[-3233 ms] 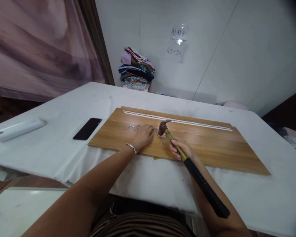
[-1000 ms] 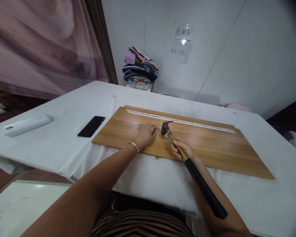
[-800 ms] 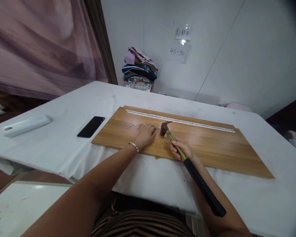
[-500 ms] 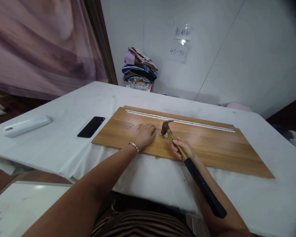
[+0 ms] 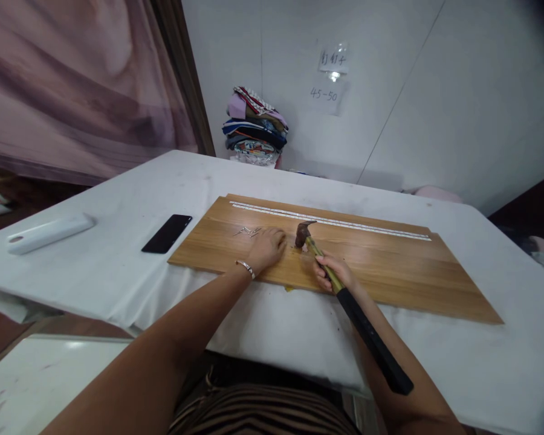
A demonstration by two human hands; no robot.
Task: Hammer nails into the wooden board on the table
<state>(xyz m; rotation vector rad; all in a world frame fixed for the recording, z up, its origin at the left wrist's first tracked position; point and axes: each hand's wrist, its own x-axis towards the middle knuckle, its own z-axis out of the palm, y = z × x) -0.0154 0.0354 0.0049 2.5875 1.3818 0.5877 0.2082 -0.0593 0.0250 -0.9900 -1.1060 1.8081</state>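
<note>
A long wooden board (image 5: 390,266) lies on the white-covered table (image 5: 118,199). My left hand (image 5: 266,249) rests on the board with its fingers curled beside the hammer head; what they pinch is hidden. My right hand (image 5: 333,272) grips a hammer (image 5: 344,290) high on its yellow shaft, and the black grip sticks back towards me. The dark hammer head (image 5: 303,232) sits on or just above the board, right of my left fingertips. A few loose nails (image 5: 247,231) lie on the board to the left.
A row of driven nails (image 5: 330,220) runs along the board's far edge. A black phone (image 5: 167,233) and a white oblong case (image 5: 45,232) lie on the table at the left. A stack of folded cloths (image 5: 254,127) stands against the wall.
The hammer head has bobbed slightly up and down over the same spot beside my left fingers. Both hands keep their places on the board.
</note>
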